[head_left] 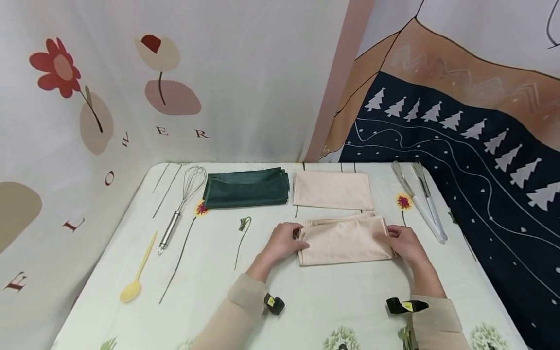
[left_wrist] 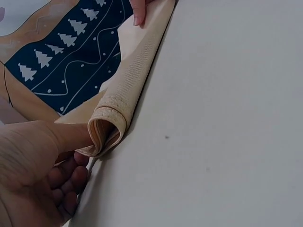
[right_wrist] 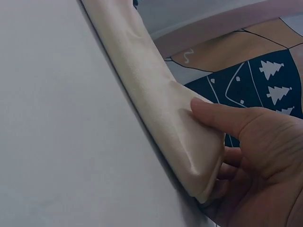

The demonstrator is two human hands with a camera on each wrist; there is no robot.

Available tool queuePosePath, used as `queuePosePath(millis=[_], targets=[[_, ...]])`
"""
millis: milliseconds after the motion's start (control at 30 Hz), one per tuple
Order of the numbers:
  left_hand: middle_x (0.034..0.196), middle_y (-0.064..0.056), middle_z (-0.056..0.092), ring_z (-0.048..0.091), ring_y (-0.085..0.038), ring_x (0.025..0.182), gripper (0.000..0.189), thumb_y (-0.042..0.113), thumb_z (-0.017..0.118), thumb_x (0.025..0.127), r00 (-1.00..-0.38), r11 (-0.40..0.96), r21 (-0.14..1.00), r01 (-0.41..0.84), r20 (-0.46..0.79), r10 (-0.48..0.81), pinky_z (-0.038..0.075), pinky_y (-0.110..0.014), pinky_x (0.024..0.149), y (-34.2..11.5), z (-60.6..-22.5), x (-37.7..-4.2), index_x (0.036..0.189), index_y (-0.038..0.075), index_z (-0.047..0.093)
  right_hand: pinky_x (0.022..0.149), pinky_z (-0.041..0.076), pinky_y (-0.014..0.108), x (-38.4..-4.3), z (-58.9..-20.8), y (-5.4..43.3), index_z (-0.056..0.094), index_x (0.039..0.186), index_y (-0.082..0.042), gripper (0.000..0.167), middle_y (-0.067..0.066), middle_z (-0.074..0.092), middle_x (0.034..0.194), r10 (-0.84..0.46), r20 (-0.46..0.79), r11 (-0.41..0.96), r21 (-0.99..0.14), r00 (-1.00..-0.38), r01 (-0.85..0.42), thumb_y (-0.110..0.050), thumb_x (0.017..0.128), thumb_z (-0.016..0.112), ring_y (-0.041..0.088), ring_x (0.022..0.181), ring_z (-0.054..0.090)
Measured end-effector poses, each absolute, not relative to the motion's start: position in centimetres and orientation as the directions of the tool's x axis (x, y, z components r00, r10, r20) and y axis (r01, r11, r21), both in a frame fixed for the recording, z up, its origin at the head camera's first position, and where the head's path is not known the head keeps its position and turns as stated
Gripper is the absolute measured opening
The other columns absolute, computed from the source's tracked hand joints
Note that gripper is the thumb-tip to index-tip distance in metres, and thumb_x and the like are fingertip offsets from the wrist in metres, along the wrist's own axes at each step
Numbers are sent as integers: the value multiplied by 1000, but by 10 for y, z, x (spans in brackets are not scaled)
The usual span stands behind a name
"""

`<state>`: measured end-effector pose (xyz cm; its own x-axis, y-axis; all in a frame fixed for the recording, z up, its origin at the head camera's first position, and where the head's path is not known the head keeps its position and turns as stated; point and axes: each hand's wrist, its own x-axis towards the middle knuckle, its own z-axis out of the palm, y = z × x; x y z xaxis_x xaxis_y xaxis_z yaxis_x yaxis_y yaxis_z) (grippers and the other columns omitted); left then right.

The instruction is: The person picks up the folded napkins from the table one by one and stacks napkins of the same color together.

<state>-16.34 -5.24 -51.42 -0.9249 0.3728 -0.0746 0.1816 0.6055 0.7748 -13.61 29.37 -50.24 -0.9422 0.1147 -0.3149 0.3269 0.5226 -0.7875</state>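
Observation:
A folded pale pink cloth (head_left: pixel 345 241) lies near the middle of the table, between my two hands. My left hand (head_left: pixel 283 241) pinches its left end; in the left wrist view the layers of the cloth (left_wrist: pixel 135 71) show as a rounded, stitched fold beside the thumb. At the other end my right hand (head_left: pixel 404 243) grips the right edge, thumb on top and fingers beneath, as the right wrist view shows with the hand (right_wrist: pixel 255 151) on the cloth's corner. Behind it lie a second folded pink cloth (head_left: pixel 333 190) and a folded dark green cloth (head_left: pixel 247 188).
On the left are a whisk (head_left: pixel 174 224) and a yellow spoon (head_left: pixel 131 290). Tongs (head_left: pixel 422 209) with white handles lie at the back right. A printed white cover (head_left: pixel 210 311) spreads over the table, and hanging fabric (head_left: pixel 245 82) closes off the back and sides.

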Motion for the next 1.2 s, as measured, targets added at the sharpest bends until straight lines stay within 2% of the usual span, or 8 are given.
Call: queuePosePath(millis=[67, 167, 300, 400, 567, 700, 900, 1200], targets=[[82, 0, 61, 53, -13, 74, 23, 14, 82, 86, -921, 604, 771, 202, -61, 385, 45, -29, 68, -51, -514, -162, 105, 5, 73, 53, 45, 27, -135, -503, 294, 64, 122, 10, 48, 1, 64, 78, 89, -321, 530, -786, -943, 318, -27, 93, 74, 13, 66, 54], [86, 2, 62, 54, -11, 76, 22, 13, 76, 90, -918, 597, 769, 229, -33, 395, 47, -28, 71, -49, -514, -160, 110, 4, 72, 53, 44, 28, -133, -504, 296, 66, 118, 9, 44, 4, 64, 79, 51, -302, 560, -781, -952, 278, -28, 94, 73, 15, 67, 53], [93, -5, 67, 59, -15, 79, 25, 9, 68, 96, -935, 538, 820, 194, -11, 354, 51, -31, 73, -48, -515, -160, 119, 0, 67, 61, 48, 27, -129, -506, 298, 65, 124, 9, 45, 14, 68, 96, -1, -232, 558, -807, -973, 191, -27, 97, 71, 16, 76, 54], [103, -14, 72, 67, -19, 87, 34, 9, 66, 97, -953, 457, 885, 86, -61, 298, 56, -33, 75, -49, -515, -162, 128, -3, 59, 66, 52, 25, -130, -507, 298, 61, 130, 10, 47, 15, 69, 103, -47, -197, 531, -835, -979, 143, -25, 100, 67, 14, 81, 58], [111, -20, 73, 73, -25, 97, 51, 15, 72, 94, -951, 350, 925, -148, -230, 207, 59, -36, 82, -53, -512, -162, 135, -9, 54, 56, 44, 24, -129, -503, 299, 64, 118, 10, 39, 2, 60, 77, -78, -254, 525, -833, -964, 177, -25, 101, 66, 8, 65, 50], [94, -13, 76, 73, -18, 81, 38, 18, 74, 93, -943, 333, 915, -226, -292, 162, 58, -31, 72, -57, -510, -160, 120, -8, 67, 52, 37, 25, -126, -501, 302, 65, 107, 9, 33, -1, 48, 68, -99, -281, 550, -815, -955, 183, -23, 99, 67, 10, 60, 41], [84, -4, 70, 65, -10, 70, 28, 13, 76, 90, -949, 328, 935, -136, -217, 227, 54, -24, 62, -56, -514, -159, 114, -2, 72, 57, 44, 25, -121, -506, 303, 62, 125, 9, 39, 4, 59, 81, -126, -190, 594, -800, -974, 79, -20, 100, 67, 12, 68, 49], [89, -8, 68, 67, -12, 76, 24, 5, 73, 91, -964, 230, 971, -59, -115, 240, 57, -27, 65, -54, -518, -155, 112, -4, 71, 60, 49, 25, -116, -510, 303, 65, 119, 6, 32, 11, 67, 92, -89, -63, 598, -802, -994, -3, -19, 100, 66, 11, 74, 56]])
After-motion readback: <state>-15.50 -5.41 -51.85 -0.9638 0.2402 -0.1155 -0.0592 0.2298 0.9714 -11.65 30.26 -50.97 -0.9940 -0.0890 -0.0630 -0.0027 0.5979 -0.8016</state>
